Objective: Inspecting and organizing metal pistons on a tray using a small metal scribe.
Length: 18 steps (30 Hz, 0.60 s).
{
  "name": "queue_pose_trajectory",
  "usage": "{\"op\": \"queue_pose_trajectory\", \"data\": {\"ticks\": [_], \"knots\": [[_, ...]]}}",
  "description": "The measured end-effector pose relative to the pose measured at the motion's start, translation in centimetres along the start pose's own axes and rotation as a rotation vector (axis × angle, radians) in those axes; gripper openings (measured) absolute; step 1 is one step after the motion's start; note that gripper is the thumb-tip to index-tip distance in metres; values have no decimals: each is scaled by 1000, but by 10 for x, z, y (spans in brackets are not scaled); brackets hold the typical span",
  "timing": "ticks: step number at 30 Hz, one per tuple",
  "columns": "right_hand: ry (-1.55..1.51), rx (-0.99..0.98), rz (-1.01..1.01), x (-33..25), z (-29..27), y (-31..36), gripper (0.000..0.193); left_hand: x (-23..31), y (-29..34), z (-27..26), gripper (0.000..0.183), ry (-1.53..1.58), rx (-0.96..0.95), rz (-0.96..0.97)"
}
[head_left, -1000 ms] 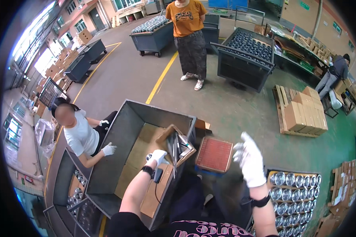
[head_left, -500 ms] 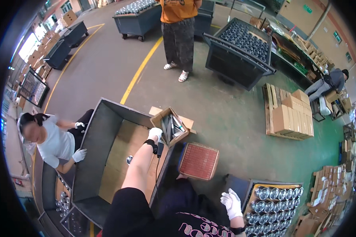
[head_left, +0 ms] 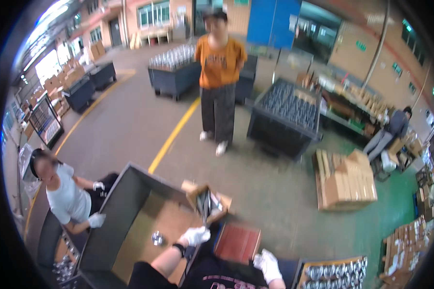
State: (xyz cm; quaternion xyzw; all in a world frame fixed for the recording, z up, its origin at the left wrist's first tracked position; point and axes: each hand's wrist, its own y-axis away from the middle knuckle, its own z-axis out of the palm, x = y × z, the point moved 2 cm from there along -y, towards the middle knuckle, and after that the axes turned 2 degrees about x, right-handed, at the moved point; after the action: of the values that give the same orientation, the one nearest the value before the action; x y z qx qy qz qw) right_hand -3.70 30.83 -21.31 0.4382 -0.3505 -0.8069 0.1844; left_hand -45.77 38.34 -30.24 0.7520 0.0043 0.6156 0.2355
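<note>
My left hand [head_left: 196,236], in a white glove, is closed just below a small cardboard box [head_left: 225,204] on the bin's right edge. A slim grey shape rises at its fingertips, but blur hides what it is. Several long dark and silvery tools [head_left: 209,204] lie in that box. Inside the large dark grey bin [head_left: 108,231], a shiny round metal part [head_left: 157,238] rests on the brown board [head_left: 142,241]. My right hand [head_left: 267,265], also gloved, has its fingers loosely apart with nothing in them, near a red-topped block [head_left: 237,242].
Rows of shiny metal parts [head_left: 335,272] fill a tray at lower right. A seated person in a white shirt [head_left: 70,195] touches the bin's left wall. Another in an orange shirt [head_left: 221,60] stands ahead. A loaded dark cart [head_left: 279,130] and a pallet of cartons [head_left: 347,183] stand beyond.
My view has tilted up, bringing more of the hall into sight. My left hand has drawn back from the box of tools toward me. The right hand has shifted left toward the red-topped block.
</note>
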Motion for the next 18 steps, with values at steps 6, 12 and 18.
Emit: {"op": "queue_pose_trajectory", "data": {"ticks": [6, 12, 18], "knots": [[40, -225, -235, -12, 13, 36, 34, -7, -3, 16, 32, 1348, -477, -326], [-120, -191, 4, -6, 8, 13, 29, -28, -24, 17, 46, 1161, -120, -516], [90, -119, -68, -14, 16, 23, 26, -18, -74, 26, 28, 1237, 128, -446]]}}
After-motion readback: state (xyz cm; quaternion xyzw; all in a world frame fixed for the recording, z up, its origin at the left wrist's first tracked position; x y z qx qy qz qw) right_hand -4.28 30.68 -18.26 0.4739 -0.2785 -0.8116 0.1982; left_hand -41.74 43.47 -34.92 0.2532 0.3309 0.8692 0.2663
